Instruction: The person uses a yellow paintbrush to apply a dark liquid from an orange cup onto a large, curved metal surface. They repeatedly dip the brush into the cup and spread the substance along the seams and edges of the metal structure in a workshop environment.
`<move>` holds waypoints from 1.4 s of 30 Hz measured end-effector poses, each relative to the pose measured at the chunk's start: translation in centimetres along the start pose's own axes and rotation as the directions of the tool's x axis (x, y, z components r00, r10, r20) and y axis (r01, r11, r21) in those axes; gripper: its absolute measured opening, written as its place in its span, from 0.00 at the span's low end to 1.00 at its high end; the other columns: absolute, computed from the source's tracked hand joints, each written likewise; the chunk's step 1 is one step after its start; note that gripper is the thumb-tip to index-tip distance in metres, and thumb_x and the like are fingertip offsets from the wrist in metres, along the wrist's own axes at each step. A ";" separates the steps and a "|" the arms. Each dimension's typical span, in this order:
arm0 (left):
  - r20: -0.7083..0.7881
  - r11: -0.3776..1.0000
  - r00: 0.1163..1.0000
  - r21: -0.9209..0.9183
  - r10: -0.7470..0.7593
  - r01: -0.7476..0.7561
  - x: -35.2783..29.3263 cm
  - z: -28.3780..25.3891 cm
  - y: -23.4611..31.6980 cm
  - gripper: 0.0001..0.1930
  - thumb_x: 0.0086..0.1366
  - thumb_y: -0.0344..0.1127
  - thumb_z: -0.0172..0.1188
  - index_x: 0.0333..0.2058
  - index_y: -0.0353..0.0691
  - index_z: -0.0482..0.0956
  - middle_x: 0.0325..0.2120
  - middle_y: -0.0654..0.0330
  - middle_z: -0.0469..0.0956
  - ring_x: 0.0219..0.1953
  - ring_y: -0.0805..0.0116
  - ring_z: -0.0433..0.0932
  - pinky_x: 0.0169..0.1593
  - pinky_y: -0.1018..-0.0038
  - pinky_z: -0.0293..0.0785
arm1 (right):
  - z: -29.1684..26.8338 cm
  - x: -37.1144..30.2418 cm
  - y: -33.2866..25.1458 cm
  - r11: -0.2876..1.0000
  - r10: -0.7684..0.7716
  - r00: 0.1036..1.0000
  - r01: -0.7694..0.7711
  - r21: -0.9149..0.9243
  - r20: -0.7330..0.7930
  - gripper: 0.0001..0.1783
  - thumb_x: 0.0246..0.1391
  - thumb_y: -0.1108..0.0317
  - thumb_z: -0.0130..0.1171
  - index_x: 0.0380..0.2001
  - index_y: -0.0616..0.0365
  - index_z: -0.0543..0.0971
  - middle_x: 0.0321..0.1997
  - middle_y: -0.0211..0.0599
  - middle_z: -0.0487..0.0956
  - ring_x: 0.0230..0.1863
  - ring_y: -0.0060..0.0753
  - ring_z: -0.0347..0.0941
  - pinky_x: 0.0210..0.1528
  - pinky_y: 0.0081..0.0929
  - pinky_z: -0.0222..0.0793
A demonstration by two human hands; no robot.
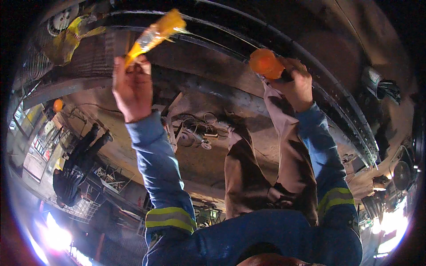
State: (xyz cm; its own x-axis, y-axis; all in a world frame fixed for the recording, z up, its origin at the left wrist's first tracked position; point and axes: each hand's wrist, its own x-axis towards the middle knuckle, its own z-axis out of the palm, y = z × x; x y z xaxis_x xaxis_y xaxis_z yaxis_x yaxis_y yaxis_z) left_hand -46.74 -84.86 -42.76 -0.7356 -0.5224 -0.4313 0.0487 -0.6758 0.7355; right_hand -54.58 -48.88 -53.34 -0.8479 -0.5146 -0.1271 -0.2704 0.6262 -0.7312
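Note:
My left hand (134, 91) is raised and closed around the yellow handle of a paintbrush (157, 34). Its bristles, coated yellow-orange, point up and to the right, slightly blurred. To the right, my right hand (298, 86) grips a small round orange cup (265, 64), its orange face toward me; what is inside cannot be made out clearly. Just beyond the cup run long dark metal bars (222, 37), glossy along their edges, which curve across the upper part of the head view. The brush tip appears close to these bars; contact cannot be told.
A metal beam (213, 84) crosses below the bars. Cables and round metal parts (191, 126) lie on the floor near my legs. Another person (69, 181) in dark clothes is at the left. A yellow cloth-like piece (66, 44) lies upper left, a dark tube (377, 84) at right.

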 end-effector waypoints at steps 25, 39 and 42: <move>0.650 -0.316 0.744 0.680 -0.157 -0.661 7.6 -0.5 -21.4 0.07 0.59 0.37 0.66 0.33 0.43 0.81 0.27 0.55 0.82 0.28 0.60 0.83 0.27 0.71 0.77 | -4.9 -1.6 4.7 0.983 0.182 0.973 -0.181 0.018 -0.145 0.30 0.31 0.63 0.76 0.43 0.58 0.80 0.44 0.43 0.79 0.42 0.43 0.78 0.46 0.33 0.76; 0.522 -0.331 0.849 0.817 0.081 -0.471 10.4 0.3 -18.0 0.05 0.55 0.35 0.67 0.30 0.44 0.82 0.25 0.55 0.82 0.24 0.58 0.81 0.29 0.69 0.76 | -5.0 -1.1 4.2 0.983 0.169 0.968 -0.180 -0.042 -0.187 0.30 0.30 0.63 0.77 0.41 0.58 0.81 0.43 0.43 0.80 0.42 0.43 0.78 0.46 0.34 0.75; 0.646 -0.169 0.763 0.748 -0.038 -0.642 8.4 -0.5 -22.2 0.07 0.53 0.36 0.69 0.32 0.47 0.82 0.21 0.56 0.81 0.18 0.62 0.78 0.24 0.70 0.74 | -4.3 -0.8 3.6 0.982 0.185 0.967 -0.175 0.071 -0.177 0.30 0.29 0.63 0.77 0.41 0.58 0.81 0.43 0.43 0.80 0.42 0.42 0.78 0.46 0.34 0.75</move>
State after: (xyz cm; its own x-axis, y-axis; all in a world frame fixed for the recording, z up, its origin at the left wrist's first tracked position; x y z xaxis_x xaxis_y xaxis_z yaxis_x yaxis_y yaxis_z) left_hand -53.67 -74.51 -63.00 -0.9991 -0.0369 -0.0197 -0.0417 0.8386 0.5431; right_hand -56.80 -43.67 -52.98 -0.9503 -0.2783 -0.1393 -0.0853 0.6633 -0.7435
